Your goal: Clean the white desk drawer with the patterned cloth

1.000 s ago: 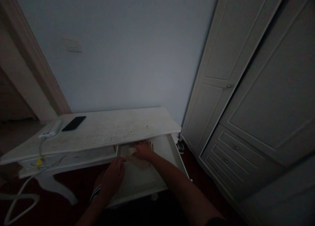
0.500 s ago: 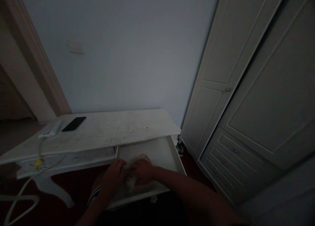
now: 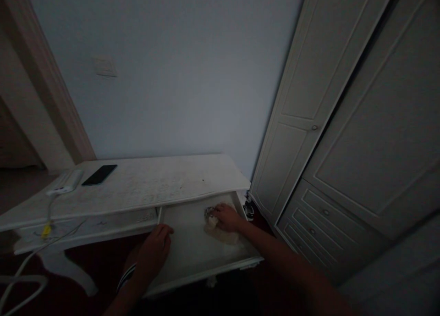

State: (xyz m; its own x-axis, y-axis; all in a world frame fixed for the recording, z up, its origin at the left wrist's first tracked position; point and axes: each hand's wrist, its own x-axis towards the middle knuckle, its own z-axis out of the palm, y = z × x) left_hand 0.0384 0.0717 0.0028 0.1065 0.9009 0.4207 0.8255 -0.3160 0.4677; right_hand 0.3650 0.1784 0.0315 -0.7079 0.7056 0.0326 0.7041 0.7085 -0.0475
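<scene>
A white desk has its right drawer pulled out. My right hand is inside the drawer near its back right corner, fingers closed on a pale crumpled cloth that lies on the drawer floor. My left hand rests on the drawer's left side wall, fingers curled over its edge. The room is dim and details of the cloth are hard to make out.
A black phone and a white power bank with a trailing cable lie at the desk's left end. A tall white wardrobe with lower drawers stands close on the right. A wooden door frame is at the left.
My right hand with the cloth has moved from the drawer's front middle toward the back right corner. My left hand has stayed at the drawer's left edge.
</scene>
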